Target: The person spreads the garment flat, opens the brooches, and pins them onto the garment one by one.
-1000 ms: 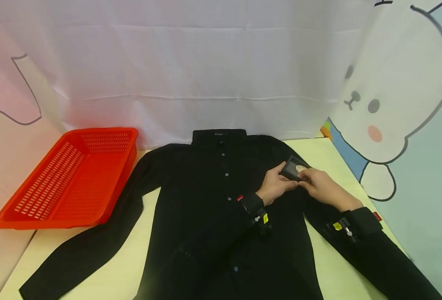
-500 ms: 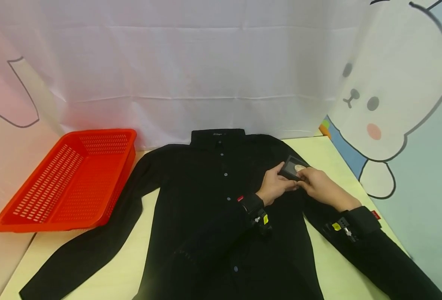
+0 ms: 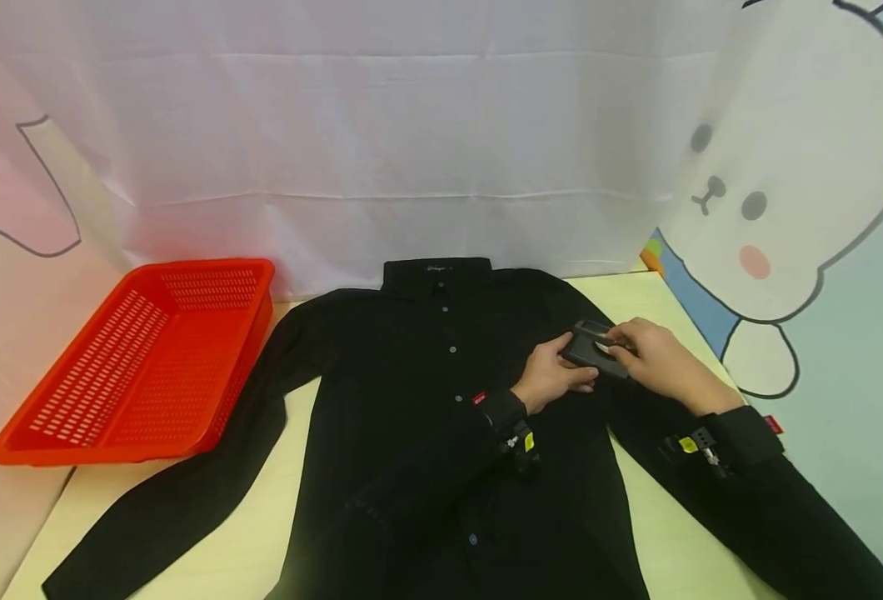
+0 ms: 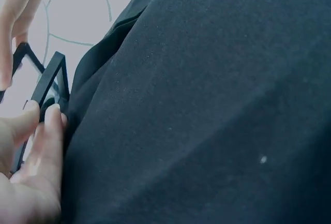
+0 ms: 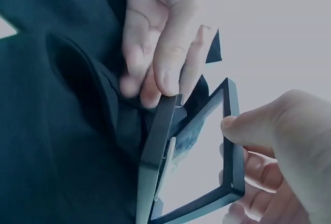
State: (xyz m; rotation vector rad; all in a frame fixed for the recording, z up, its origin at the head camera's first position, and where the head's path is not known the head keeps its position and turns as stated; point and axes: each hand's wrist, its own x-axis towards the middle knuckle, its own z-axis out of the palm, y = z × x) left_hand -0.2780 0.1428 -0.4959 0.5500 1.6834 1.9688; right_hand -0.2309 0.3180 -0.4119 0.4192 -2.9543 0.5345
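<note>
A small black hinged display case (image 3: 591, 358) with a clear film window (image 5: 201, 151) stands partly unfolded over the sleeve side of a black shirt (image 3: 411, 375). My left hand (image 3: 550, 373) pinches one half between thumb and fingers. On the other half, my right hand (image 3: 659, 358) grips the frame, its thumb on the rim in the right wrist view. Between the halves shows a pale round disc (image 5: 166, 167), seen nearly edge-on there. In the left wrist view the two frames (image 4: 47, 81) make a V, and the right hand is partly cut off.
The shirt lies spread face up, buttons up the middle, on a pale yellow table (image 3: 217, 550). An orange-red slotted basket (image 3: 179, 358) stands at the left, beside the shirt's sleeve. Behind hangs a white cloth (image 3: 411, 133) with cartoon prints at the sides.
Earlier the case looked folded together, with my right thumb on the disc. Now its halves are spread apart, and my right hand has shifted slightly right.
</note>
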